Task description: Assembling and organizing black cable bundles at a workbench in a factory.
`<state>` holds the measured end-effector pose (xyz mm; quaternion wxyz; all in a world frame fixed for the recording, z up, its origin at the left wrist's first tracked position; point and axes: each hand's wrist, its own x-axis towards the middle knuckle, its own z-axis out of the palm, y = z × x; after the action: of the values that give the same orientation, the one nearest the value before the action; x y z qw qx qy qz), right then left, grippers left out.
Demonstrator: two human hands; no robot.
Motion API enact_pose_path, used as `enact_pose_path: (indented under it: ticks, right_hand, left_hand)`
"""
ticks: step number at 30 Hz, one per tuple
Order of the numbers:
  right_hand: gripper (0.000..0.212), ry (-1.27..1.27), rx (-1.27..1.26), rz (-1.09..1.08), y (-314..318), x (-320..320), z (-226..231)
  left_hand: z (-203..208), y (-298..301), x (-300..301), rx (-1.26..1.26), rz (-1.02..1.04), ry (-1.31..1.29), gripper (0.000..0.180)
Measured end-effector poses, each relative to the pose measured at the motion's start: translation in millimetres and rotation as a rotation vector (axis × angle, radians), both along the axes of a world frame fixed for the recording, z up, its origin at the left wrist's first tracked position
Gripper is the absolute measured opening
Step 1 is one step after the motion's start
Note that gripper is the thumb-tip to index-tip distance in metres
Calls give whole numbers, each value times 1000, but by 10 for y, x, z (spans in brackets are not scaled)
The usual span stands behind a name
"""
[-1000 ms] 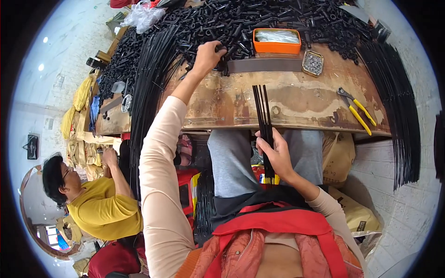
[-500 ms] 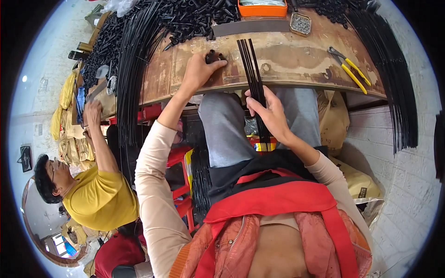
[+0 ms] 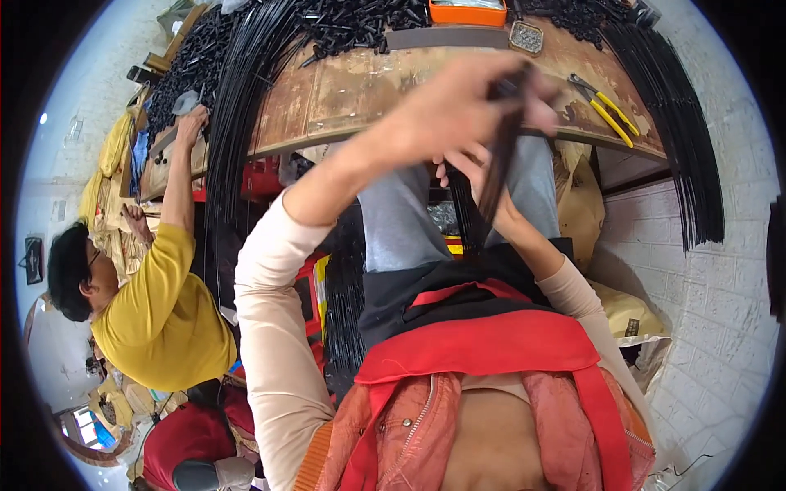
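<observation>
My left hand (image 3: 458,106), smeared by motion, is raised over the bench edge with its fingers around short black tube pieces (image 3: 509,84). They meet the upper ends of a bundle of thin black rods (image 3: 499,164), which also looks blurred. Below and partly behind it, my right hand (image 3: 471,168) grips that bundle over my lap. The rods' lower ends hang between my knees. How the tubes sit on the rod tips cannot be made out.
Yellow-handled pliers (image 3: 607,112) lie on the wooden bench (image 3: 344,94) at right. Behind are a grey strip (image 3: 446,38), a dish of small metal bits (image 3: 526,38), an orange box (image 3: 468,15) and piled black parts (image 3: 344,24). Rod bunches flank both sides; a co-worker (image 3: 164,319) sits left.
My left hand has lifted from the bench top and swung right to the rods' upper ends, carrying the black tube pieces. The rods have tilted to the right.
</observation>
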<state>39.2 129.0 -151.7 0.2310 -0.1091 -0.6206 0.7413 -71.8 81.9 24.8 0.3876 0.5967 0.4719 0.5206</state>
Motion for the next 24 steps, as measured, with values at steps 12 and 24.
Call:
enact_pose_path:
  ticks: [12,24]
  right_hand:
    - [25,-133,-245,-5,-268,261,403]
    - [21,-138,-255,-54,-334,295,368]
  left_hand:
    - [-377,-1028,-316,-326,699,-15,21]
    - [-1403,-1046,417,14,794,-183,11]
